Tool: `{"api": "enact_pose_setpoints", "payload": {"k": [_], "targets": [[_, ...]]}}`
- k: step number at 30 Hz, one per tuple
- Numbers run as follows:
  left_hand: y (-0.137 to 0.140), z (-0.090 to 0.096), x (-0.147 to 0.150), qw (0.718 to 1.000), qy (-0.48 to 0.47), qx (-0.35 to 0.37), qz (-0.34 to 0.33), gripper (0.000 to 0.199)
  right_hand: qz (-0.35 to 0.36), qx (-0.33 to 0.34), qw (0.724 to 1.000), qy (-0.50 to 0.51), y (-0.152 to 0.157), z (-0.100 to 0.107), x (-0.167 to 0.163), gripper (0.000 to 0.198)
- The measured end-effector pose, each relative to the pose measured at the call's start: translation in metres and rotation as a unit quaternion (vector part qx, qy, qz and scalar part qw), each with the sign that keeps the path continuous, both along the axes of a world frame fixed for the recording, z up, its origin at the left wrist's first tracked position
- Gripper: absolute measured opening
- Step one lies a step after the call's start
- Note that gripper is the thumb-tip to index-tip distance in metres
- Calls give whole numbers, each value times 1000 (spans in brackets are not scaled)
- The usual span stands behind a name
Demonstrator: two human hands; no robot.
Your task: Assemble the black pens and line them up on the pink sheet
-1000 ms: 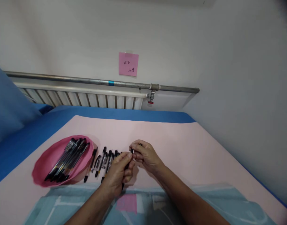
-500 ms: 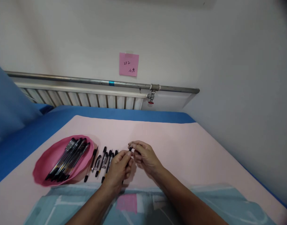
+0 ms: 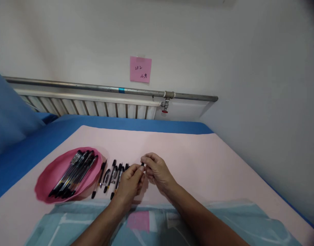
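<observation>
Between my two hands is a pen [image 3: 142,164], of which only a short black stretch shows; my fingers cover the rest. My left hand [image 3: 131,179] is closed around its body from below. At the upper end, the thumb and fingertips of my right hand [image 3: 159,171] pinch it. Just left of my left hand, several pens and caps [image 3: 113,177] lie on the pink cloth, partly behind that hand. One uncapped-looking pen [image 3: 99,179] rests beside the bowl. The pink oval bowl [image 3: 42,177] holds a bundle of black-ended clear pens [image 3: 74,176].
A pale pink cloth [image 3: 192,160] covers the blue surface [image 3: 146,123]. Teal patterned fabric [image 3: 77,222] lies along the near edge. Behind stand a white radiator [image 3: 108,108], a metal pipe [image 3: 95,87] and a red-handled valve [image 3: 165,111]. A pink note [image 3: 140,69] is on the wall.
My right fingertips have closed down over the upper end of the pen, so less of it shows. The hands otherwise stay in nearly the same place.
</observation>
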State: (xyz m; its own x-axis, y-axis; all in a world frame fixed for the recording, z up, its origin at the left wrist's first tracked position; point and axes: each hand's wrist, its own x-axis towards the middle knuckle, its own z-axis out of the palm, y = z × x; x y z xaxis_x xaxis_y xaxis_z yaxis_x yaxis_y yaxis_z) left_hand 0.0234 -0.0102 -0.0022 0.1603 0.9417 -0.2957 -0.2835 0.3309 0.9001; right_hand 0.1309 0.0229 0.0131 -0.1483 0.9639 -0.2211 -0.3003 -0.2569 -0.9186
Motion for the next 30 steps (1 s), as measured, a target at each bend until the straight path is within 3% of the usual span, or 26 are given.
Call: {"api": "enact_pose_setpoints", "payload": {"k": [2,7,12,18,22,27,30], "targets": [[0,0,0,1000,1,-6,-2,33,-14,0,1000,-11,0,0,0,23],[0,1,-1,1000,0,-7,9,33,42,3,999,15,0,1,0,23],[0,0,-2,1000,14,4,5,33,-11,6,1000,-11,-1,-1,-1,24],[1,0,-3,1000,9,0,2,34,51,-5,998,21,-1,-1,0,23],[2,-1,-2,1000,25,6,-4,35,5,-10,1000,8,-1,0,0,23],[2,-1,-3,1000,12,-3,-1,33,45,-10,998,41,-1,2,1,22],[2,-1,-3,1000,15,2,1,33,16,-8,1000,25,-1,1,0,20]]}}
